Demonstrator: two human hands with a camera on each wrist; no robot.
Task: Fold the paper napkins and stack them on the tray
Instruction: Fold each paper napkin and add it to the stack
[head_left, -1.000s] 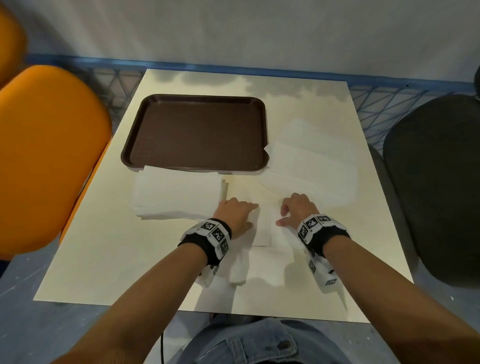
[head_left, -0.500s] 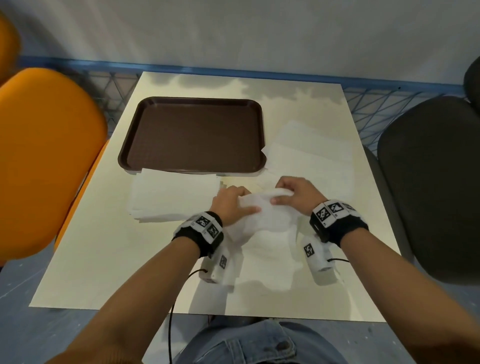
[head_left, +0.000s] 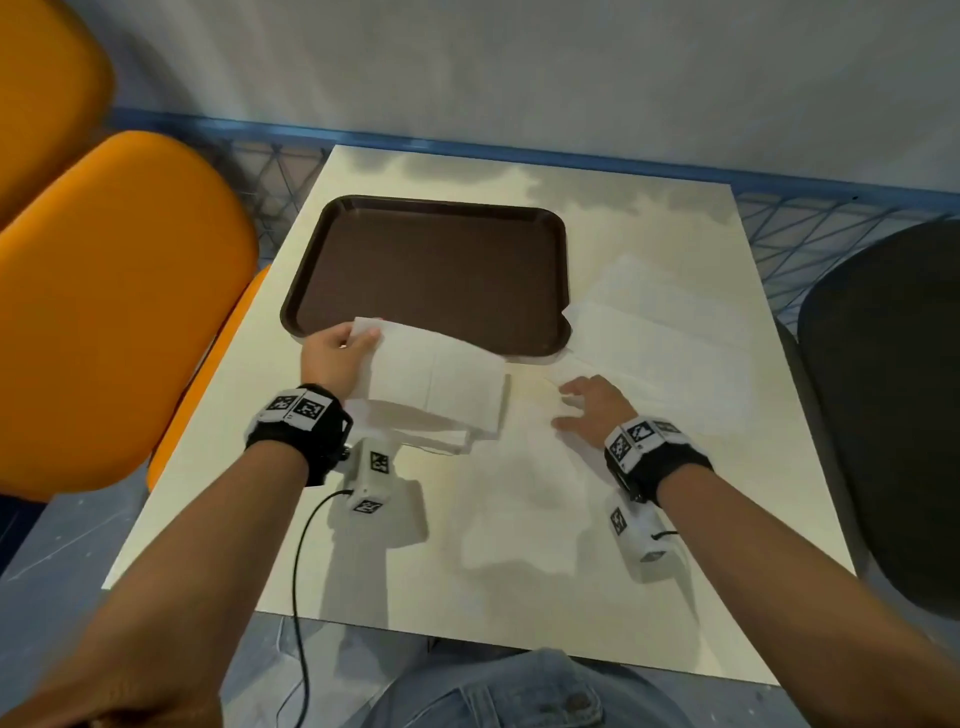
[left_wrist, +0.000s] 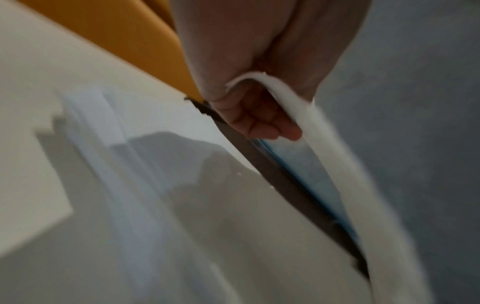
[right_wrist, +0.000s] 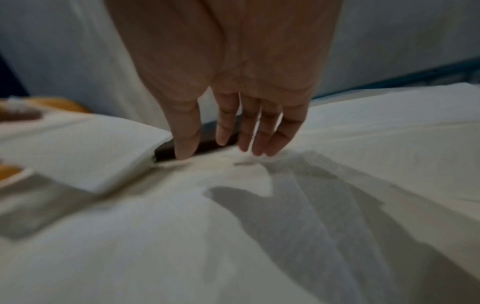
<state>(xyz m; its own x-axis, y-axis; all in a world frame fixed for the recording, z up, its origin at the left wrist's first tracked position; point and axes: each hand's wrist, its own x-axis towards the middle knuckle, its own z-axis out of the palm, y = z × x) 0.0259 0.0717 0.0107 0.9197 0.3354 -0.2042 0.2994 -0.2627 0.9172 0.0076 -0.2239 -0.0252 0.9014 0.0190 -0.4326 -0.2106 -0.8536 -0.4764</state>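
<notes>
White paper is the whole hazard: the folded napkin (head_left: 436, 379) is thin and limp, and the left hand (head_left: 332, 358) pinches only its left edge, thumb on top and fingers curled beneath, so the free end sags toward 3 o'clock. It hangs over the pile of folded napkins (head_left: 415, 431), which lies on the table (head_left: 208, 493) just at the 6 o'clock rim of the brown tray (head_left: 431, 270). That tray holds nothing so far, so by my reading the stack is growing in the wrong place (or is only staged there).

Likely slips: the one-edge pinch may let the fold fall open as the napkin travels, or a careless drop may skew the pile and fan its layers.

At 3 o'clock the right hand (head_left: 592, 410) is released, fingers straight and spread, tips at the unfolded napkins (head_left: 660, 343). In the right wrist view its fingertips (right_wrist: 184, 152) seem to hover just above the paper; contact I cannot tell. A sliding touch there could drag several loose sheets together or crumple one against the tray's corner.
</notes>
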